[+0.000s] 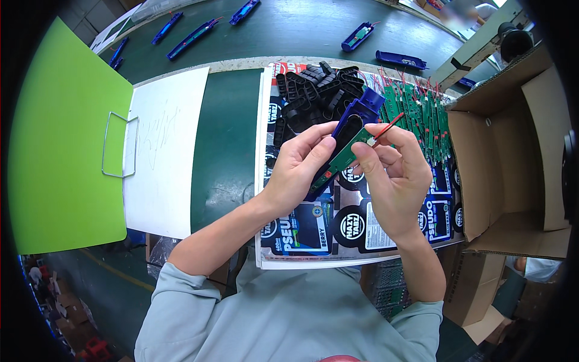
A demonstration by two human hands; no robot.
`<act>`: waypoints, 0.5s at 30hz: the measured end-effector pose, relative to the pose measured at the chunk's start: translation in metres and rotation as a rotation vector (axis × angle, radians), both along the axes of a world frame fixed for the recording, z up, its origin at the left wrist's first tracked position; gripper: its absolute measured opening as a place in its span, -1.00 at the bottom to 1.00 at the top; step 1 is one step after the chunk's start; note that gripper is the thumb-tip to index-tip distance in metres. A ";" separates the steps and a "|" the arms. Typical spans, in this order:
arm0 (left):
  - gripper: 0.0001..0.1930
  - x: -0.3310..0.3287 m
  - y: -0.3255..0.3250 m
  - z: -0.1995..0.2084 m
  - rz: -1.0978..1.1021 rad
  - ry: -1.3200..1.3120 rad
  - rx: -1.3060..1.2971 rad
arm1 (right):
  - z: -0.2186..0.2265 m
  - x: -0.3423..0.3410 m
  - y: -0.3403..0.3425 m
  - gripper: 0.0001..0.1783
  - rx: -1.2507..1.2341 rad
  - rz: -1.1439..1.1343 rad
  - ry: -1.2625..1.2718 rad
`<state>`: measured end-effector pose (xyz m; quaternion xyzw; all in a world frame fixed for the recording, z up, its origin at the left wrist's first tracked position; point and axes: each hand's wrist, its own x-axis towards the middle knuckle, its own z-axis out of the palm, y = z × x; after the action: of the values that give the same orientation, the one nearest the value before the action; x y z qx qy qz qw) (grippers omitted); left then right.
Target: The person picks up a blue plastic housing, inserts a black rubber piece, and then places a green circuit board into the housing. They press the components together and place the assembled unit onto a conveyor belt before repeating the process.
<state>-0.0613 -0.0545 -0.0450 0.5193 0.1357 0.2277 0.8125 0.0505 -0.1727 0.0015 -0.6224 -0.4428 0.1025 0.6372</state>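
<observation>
My left hand (pixel 301 166) is closed around a long dark-blue plastic housing (pixel 369 104), which is tilted with its far end to the upper right. Pinched between my right thumb and fingers is a narrow green circuit board (pixel 345 158) with a red wire at its upper end. My right hand (pixel 395 172) holds the board over the housing's open side, and its lower end lies at or in the housing; the exact contact is hidden. Beyond my hands lie a heap of black plastic holders (pixel 310 90) and, to its right, rows of green circuit boards (pixel 416 114) with red wires.
A printed sheet (pixel 313 232) covers the work surface under my hands. An open cardboard box (pixel 506 163) stands right. A lime-green folder (pixel 72 145) with white paper (pixel 160 157) stands left. Several blue housings lie along the green belt (pixel 289 30) at the back.
</observation>
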 end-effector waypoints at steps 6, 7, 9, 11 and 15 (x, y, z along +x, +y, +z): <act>-0.61 0.001 0.003 -0.002 -0.028 0.009 -0.105 | -0.001 0.004 0.003 -0.73 -0.056 -0.030 -0.002; -0.61 0.002 0.002 -0.003 -0.031 0.008 -0.105 | -0.003 0.005 0.003 -0.73 -0.056 -0.032 -0.003; -0.62 0.003 0.001 -0.005 -0.025 0.002 -0.082 | -0.006 0.007 0.005 -0.72 -0.050 -0.067 -0.129; -0.62 0.001 0.001 -0.004 -0.033 0.006 -0.083 | -0.002 0.007 0.006 -0.70 -0.055 -0.130 -0.306; -0.64 0.001 -0.002 -0.001 -0.026 0.004 -0.049 | -0.007 0.004 0.012 -0.63 -0.050 -0.286 -0.494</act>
<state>-0.0604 -0.0563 -0.0463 0.5015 0.1358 0.2126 0.8276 0.0544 -0.1611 -0.0057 -0.7002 -0.4897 -0.1321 0.5025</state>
